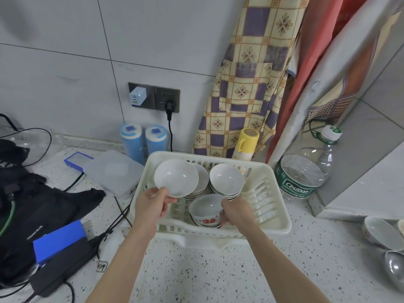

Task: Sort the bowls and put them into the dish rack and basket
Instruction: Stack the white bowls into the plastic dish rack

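Here, over the rack (277, 224), the left hand (150, 206) pinches a white bowl (176, 177) by its rim above one stack (200, 182). The right hand (235, 212) grips a red-patterned bowl (206, 212) resting inside. Sorting looks midway; next, probably, the white bowl must nest squarely onto a matching stack.

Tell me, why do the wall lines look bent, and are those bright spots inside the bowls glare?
Head view: the wide-angle lens bows the wall tile seams and leans the apron near the edges. The small white streaks inside the white bowl in the left hand look like reflected room light. Shadows are soft; the counter's far left corner is blurred.
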Demonstrator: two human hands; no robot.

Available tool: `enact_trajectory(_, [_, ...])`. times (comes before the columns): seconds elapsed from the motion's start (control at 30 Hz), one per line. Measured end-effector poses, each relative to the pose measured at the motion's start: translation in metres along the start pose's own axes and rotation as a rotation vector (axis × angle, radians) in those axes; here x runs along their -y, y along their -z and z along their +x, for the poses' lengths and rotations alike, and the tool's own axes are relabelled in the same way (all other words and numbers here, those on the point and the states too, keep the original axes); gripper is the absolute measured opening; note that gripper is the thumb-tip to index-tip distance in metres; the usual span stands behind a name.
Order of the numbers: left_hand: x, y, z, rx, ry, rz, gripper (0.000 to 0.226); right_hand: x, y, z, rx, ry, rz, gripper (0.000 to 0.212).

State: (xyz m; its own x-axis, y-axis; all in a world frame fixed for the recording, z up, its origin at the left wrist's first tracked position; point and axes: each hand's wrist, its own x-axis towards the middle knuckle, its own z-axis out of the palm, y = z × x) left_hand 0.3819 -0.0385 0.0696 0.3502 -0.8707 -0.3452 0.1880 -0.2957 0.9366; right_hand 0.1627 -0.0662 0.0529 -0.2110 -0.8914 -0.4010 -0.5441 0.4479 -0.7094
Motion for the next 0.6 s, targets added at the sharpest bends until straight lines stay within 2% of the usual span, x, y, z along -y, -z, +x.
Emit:
enact_trajectory(0.3, [0.001,-0.008,0.003,0.027,-0.023,0.077,0.02,-0.009,-0.003,-0.001,-0.094,0.052,-0.04,0.017])
enact_trajectory(0.6, [0.003,-0.008,0.006,0.038,-0.022,0.099,0.018,-0.012,-0.002,0.005,-0.055,0.027,-0.03,0.013])
